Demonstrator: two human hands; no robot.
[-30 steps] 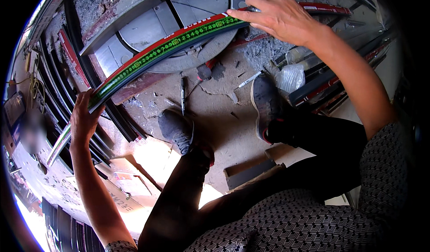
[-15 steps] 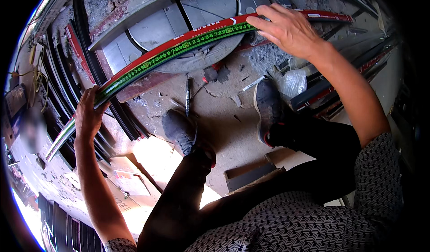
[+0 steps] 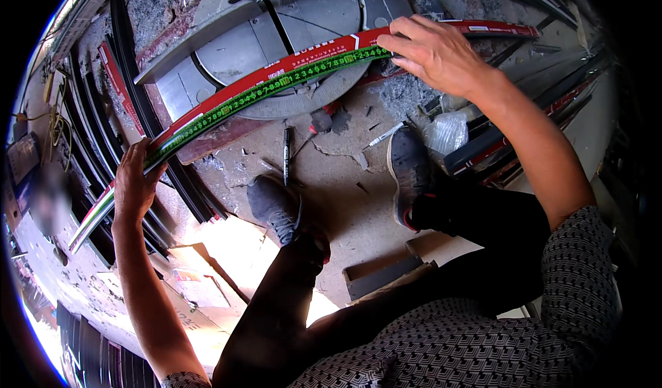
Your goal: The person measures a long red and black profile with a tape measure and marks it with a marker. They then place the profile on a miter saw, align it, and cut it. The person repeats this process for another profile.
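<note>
A long red-faced strip (image 3: pixel 243 85) spans the upper middle, bowed by the lens, with a green tape measure (image 3: pixel 269 87) stretched along its near edge. My left hand (image 3: pixel 134 185) is closed round the strip and tape at the left, and their pale end sticks out beyond it. At the right my right hand (image 3: pixel 441 56) pinches the strip and tape between thumb and fingers; the strip runs on past this hand. Behind and below the strip lies a grey metal saw base (image 3: pixel 185 93) with a rounded, graduated front.
On the floor lie a black marker (image 3: pixel 287 157), a white pen (image 3: pixel 387 134) and crumpled clear plastic (image 3: pixel 447 133). Long dark profiles (image 3: pixel 189 188) lie at the left, more (image 3: pixel 483 147) at the right. Cardboard (image 3: pixel 200 288) is at lower left. My shoes (image 3: pixel 274 205) stand between.
Both hands keep hold of the strip and tape measure. The hands, strip and saw base sit slightly lower in the picture, as the whole view has shifted a little.
</note>
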